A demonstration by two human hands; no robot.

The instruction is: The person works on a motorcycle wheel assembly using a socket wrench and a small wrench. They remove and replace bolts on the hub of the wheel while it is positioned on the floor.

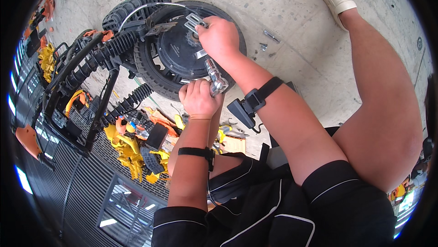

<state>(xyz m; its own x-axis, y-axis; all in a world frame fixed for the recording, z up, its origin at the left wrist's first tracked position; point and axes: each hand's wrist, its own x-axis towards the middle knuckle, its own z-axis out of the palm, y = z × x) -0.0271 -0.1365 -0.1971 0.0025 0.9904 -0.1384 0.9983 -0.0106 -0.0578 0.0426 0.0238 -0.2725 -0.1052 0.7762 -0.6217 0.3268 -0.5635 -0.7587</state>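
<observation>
My left hand (199,98) is closed around a chrome ratchet wrench (219,86) beside the near rim of a wheel. A long socket (210,67) on its head points toward the wheel's middle. Above the hub, my right hand (219,39) pinches a slotted metal bracket (195,22) between thumb and fingers. The black hub motor (171,55) fills the wheel's centre, ringed by a knobbly black tyre (157,83). Another short metal piece (200,54) shows under my right wrist; its link to the hub is hidden.
A loose socket (271,36) and small bolts (263,46) lie on the concrete right of the wheel. Left stands a black vehicle frame (102,92) with coil-over shocks (132,100). Yellow parts (130,156) are piled nearer me. A braided cable (153,4) arches over the wheel.
</observation>
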